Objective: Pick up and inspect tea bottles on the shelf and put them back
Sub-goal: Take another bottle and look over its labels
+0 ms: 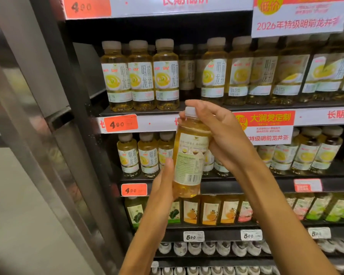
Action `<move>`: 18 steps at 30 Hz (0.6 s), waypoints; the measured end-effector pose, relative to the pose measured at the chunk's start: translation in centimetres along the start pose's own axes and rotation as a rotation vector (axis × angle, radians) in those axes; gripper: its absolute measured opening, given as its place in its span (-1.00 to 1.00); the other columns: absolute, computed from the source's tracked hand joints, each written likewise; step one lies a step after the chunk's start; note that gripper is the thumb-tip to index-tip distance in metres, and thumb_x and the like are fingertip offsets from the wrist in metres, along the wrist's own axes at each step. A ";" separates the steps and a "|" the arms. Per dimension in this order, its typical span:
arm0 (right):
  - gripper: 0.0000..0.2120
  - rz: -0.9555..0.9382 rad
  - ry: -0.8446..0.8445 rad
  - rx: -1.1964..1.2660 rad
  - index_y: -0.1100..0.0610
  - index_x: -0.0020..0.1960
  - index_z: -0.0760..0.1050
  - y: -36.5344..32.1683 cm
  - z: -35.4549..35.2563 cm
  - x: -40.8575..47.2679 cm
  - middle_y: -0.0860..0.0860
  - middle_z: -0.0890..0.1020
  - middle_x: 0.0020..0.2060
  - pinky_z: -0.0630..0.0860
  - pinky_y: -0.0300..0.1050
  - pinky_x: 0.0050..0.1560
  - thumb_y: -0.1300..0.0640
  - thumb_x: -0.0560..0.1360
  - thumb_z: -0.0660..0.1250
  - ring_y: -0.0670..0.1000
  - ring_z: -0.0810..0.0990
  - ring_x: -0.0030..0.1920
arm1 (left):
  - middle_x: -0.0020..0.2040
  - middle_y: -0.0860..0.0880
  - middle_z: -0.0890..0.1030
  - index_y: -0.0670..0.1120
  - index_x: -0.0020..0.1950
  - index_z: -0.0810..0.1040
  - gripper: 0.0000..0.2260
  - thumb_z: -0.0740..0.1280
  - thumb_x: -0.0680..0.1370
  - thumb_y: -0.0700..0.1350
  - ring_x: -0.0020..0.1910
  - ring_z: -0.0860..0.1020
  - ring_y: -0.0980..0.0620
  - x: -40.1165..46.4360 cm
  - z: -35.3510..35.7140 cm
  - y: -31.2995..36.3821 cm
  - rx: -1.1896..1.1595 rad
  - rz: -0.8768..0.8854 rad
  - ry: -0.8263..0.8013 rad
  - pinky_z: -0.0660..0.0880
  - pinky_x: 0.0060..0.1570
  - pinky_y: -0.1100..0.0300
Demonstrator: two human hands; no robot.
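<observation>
The left hand (163, 181) grips the lower part of a tea bottle (189, 159), its thumb lying up the label's left edge and the fingers wrapped behind the base. The right hand (224, 133) grasps the same bottle at the neck and shoulder, fingers curled over the white cap (190, 111). The bottle is held off the shelf, nearly upright with a slight lean, its back label with small print and a barcode turned toward the camera. The liquid inside is pale yellow.

Behind the hands runs a shelf rail (159, 124) carrying an orange price tag (121, 123) marked 4.90 and a red and white promotional sign (266, 126), which the right hand partly covers. The held bottle and both forearms hide several bottles on the middle row (137, 155), which stands just behind them.

Above the rail, the upper row (141, 76) of the same yellow tea stands shoulder to shoulder, with one gap just right of the third bottle where darker bottles sit further back. A large hanging sign (298, 18) overlaps the tops of the bottles at upper right.

Below the middle row is another 4.90 tag (134, 189), then a row of juice bottles (211, 213) with orange, pink and green labels, white price tags (193, 236) marked 5.00, and lower rows of white-capped bottles (207, 248). A grey metal door frame (54, 116) slants down the left side.
</observation>
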State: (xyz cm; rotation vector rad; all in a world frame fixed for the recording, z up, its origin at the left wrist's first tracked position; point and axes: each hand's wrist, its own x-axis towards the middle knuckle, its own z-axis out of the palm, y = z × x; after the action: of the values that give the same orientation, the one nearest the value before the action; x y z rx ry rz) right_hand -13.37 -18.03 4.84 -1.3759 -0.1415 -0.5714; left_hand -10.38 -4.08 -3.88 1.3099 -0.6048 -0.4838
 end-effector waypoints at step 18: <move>-0.78 -0.067 -0.019 -0.073 0.05 0.04 0.57 -0.8 -2.5 -0.1 0.01 0.65 -0.17 0.60 -0.09 -0.08 0.03 0.63 0.17 0.02 0.68 -0.10 | -0.06 0.01 0.72 0.10 0.04 0.66 -0.52 0.16 0.35 0.33 0.01 0.67 -0.01 1.4 3.0 -0.9 -0.099 -0.086 0.010 0.53 0.13 -0.02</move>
State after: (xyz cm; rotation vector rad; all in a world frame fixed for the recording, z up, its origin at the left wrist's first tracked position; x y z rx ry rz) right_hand -14.43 -20.45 5.03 -1.4515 -0.1839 -0.6248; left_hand -11.30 -7.32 -4.15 1.2475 -0.5115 -0.5705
